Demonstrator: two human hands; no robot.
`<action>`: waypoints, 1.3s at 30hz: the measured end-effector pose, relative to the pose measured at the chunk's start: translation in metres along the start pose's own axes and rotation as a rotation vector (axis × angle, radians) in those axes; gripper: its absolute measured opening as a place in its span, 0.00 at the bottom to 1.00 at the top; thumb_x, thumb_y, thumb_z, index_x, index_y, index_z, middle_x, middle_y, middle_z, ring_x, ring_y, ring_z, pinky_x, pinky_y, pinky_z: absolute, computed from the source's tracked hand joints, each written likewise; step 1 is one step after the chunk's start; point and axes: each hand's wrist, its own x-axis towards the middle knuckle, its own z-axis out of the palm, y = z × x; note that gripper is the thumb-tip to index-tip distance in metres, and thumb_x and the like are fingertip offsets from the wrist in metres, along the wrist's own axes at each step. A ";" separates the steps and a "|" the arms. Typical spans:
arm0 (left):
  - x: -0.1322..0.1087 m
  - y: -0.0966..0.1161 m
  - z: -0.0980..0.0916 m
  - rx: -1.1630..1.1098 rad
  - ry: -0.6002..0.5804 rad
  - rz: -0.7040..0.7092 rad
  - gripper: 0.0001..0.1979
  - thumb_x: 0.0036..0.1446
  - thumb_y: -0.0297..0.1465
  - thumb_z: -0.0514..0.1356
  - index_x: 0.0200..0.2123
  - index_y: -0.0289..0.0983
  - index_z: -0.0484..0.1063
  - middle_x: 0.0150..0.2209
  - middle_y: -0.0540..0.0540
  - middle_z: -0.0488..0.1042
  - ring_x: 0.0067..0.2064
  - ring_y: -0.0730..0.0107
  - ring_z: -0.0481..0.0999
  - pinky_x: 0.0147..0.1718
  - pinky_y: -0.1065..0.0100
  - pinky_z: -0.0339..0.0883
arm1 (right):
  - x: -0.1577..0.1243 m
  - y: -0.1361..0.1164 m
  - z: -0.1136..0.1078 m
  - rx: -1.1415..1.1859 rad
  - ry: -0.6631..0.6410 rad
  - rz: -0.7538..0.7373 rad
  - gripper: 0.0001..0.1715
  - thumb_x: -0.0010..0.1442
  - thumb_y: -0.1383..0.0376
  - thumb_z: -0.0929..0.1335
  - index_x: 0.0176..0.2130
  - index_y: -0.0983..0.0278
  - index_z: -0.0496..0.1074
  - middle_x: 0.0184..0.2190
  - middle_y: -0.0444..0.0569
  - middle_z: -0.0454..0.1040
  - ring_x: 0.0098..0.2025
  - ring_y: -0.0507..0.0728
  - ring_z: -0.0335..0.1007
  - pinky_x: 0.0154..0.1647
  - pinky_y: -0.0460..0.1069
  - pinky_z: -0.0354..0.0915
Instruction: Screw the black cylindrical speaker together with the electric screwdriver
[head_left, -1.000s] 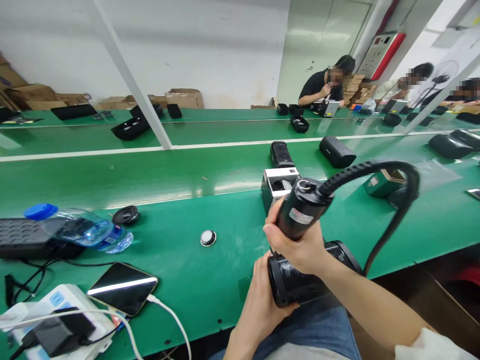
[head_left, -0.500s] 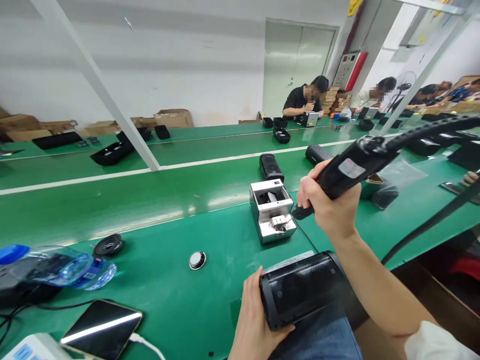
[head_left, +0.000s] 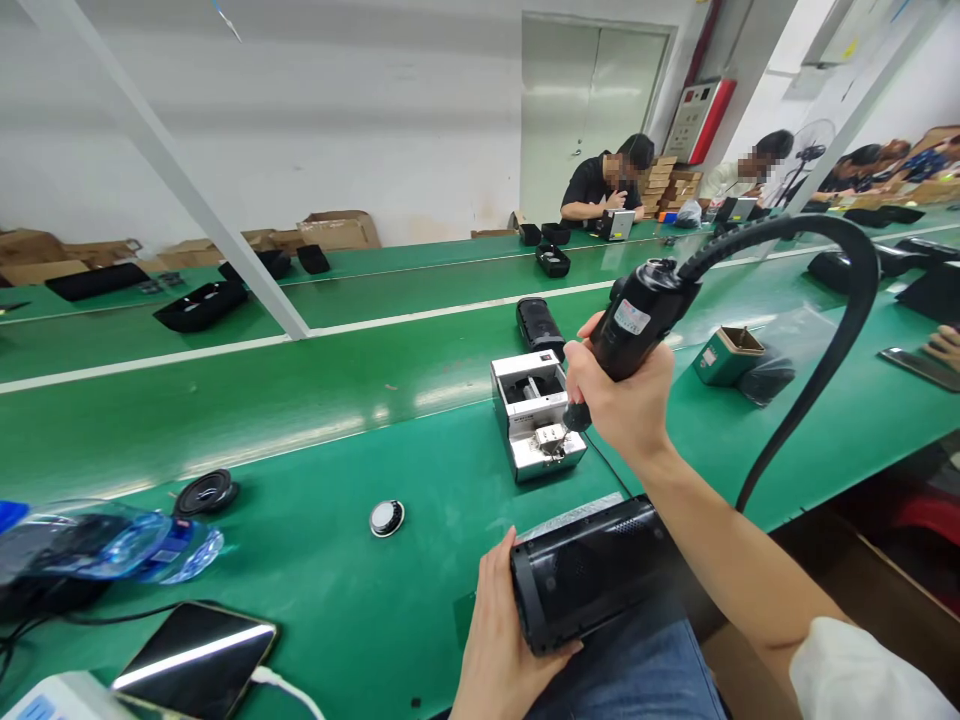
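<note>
The right hand [head_left: 626, 405] is wrapped around a thick black corded tool [head_left: 637, 320], thumb and fingers closed about its barrel, with the tool's lower end slanting down to the right front of the silver-topped box [head_left: 531, 410]; whether its tip touches the small white block [head_left: 550, 436] on that box's front ledge I cannot tell. The left hand [head_left: 499, 625] grasps the left end of a glossy black case [head_left: 592, 570], which lies tilted at the table [head_left: 442, 460] edge over the person's lap, nearer the person than the box and slightly to its right. A pale strip [head_left: 574, 513] shows along the case's far side, and a thin black cord [head_left: 611, 465] runs from the box's right side towards it. Left of the box and nearer the person sits a small round disc [head_left: 387, 518]; farther left are a black speaker ring [head_left: 206, 493], a clear bottle [head_left: 150, 545] on its side and, nearer the person, a phone [head_left: 196, 655] with a white cable [head_left: 289, 685] plugged in. Just behind the box stands another black case [head_left: 538, 325]. Well to its right are a green carton [head_left: 727, 357] and, beyond that, a co-worker's hand [head_left: 943, 345].
</note>
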 end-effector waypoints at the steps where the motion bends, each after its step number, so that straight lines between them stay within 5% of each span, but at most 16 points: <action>1: 0.000 0.000 -0.001 0.001 -0.003 -0.004 0.70 0.44 0.22 0.80 0.83 0.49 0.47 0.76 0.34 0.64 0.78 0.31 0.68 0.75 0.29 0.67 | 0.001 0.002 0.000 0.025 -0.049 0.001 0.12 0.61 0.63 0.78 0.40 0.59 0.73 0.22 0.36 0.68 0.20 0.50 0.62 0.23 0.50 0.63; 5: 0.001 0.002 -0.004 0.005 -0.016 -0.003 0.67 0.49 0.25 0.80 0.83 0.49 0.46 0.75 0.34 0.64 0.77 0.32 0.69 0.74 0.30 0.68 | 0.009 0.010 0.001 0.068 -0.282 0.024 0.15 0.60 0.61 0.80 0.40 0.58 0.73 0.23 0.36 0.68 0.21 0.50 0.61 0.23 0.50 0.62; 10: 0.001 0.006 -0.006 0.012 -0.019 -0.001 0.66 0.50 0.25 0.79 0.83 0.49 0.46 0.76 0.34 0.64 0.77 0.34 0.68 0.75 0.30 0.67 | 0.005 0.007 0.003 -0.009 -0.031 0.002 0.13 0.61 0.62 0.79 0.38 0.58 0.73 0.24 0.37 0.69 0.22 0.50 0.63 0.23 0.50 0.63; 14: 0.003 0.008 -0.008 0.018 -0.054 0.013 0.65 0.51 0.26 0.79 0.83 0.50 0.46 0.76 0.34 0.64 0.77 0.34 0.68 0.74 0.30 0.68 | -0.004 -0.002 0.001 0.007 0.031 -0.016 0.13 0.60 0.63 0.78 0.36 0.58 0.71 0.21 0.36 0.66 0.18 0.50 0.60 0.19 0.50 0.60; 30: 0.004 0.012 -0.010 0.048 -0.071 0.012 0.65 0.52 0.27 0.80 0.82 0.51 0.44 0.75 0.34 0.63 0.76 0.33 0.69 0.73 0.30 0.70 | -0.010 -0.006 -0.008 -0.016 -0.104 0.070 0.12 0.62 0.64 0.79 0.36 0.57 0.73 0.21 0.36 0.66 0.18 0.50 0.61 0.20 0.51 0.63; 39: 0.004 0.011 -0.012 0.056 -0.078 0.031 0.66 0.51 0.26 0.80 0.82 0.52 0.44 0.75 0.35 0.65 0.75 0.33 0.71 0.72 0.31 0.72 | -0.030 -0.059 -0.028 0.129 -0.193 0.111 0.10 0.69 0.70 0.76 0.43 0.56 0.76 0.22 0.35 0.66 0.17 0.50 0.62 0.18 0.50 0.64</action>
